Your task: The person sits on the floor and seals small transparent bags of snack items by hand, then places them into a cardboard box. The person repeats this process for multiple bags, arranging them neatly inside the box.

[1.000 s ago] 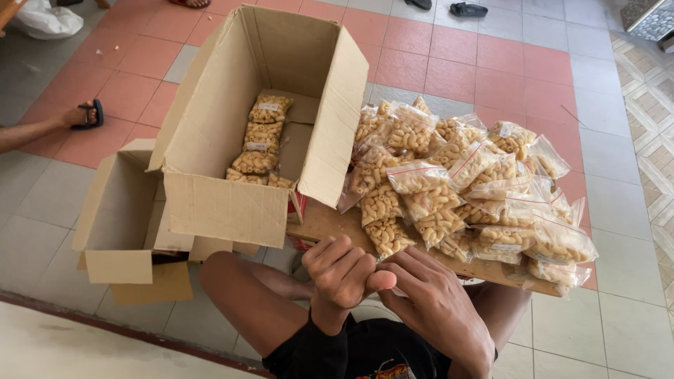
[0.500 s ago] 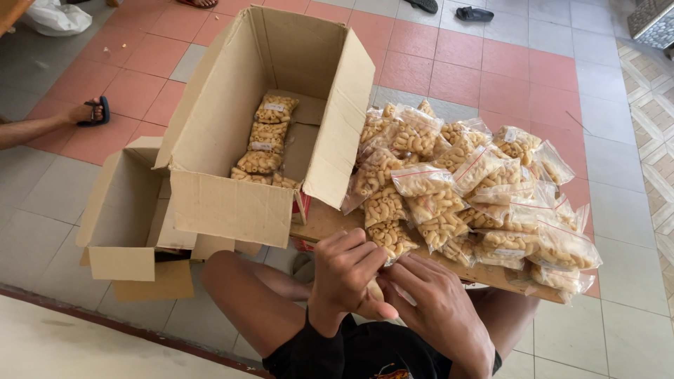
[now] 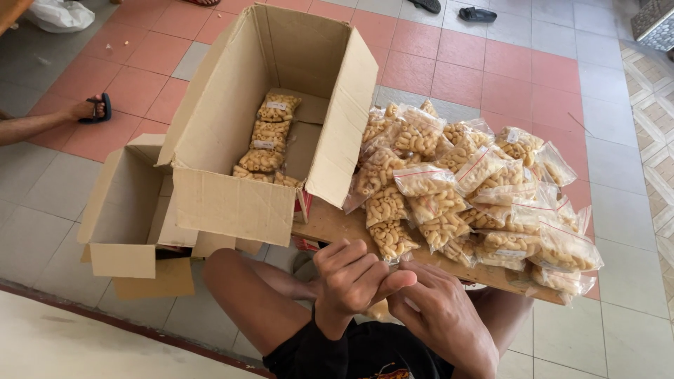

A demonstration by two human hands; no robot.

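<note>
My left hand is curled into a fist over my lap, just below the edge of a wooden board. My right hand presses against it from the right with its fingers curled; neither hand holds anything. A heap of clear packets of pale macaroni snacks lies on the board in front of my hands. To the left stands a large open cardboard box with several of the same packets stacked on its bottom.
A smaller open cardboard box sits on the tiled floor at the left. Another person's hand rests on the red tiles at the far left, on a dark object. Dark sandals and a white bag lie at the far edge.
My hands stay pressed together in nearly the same spot. The other person's hand at the left has shifted a little.
</note>
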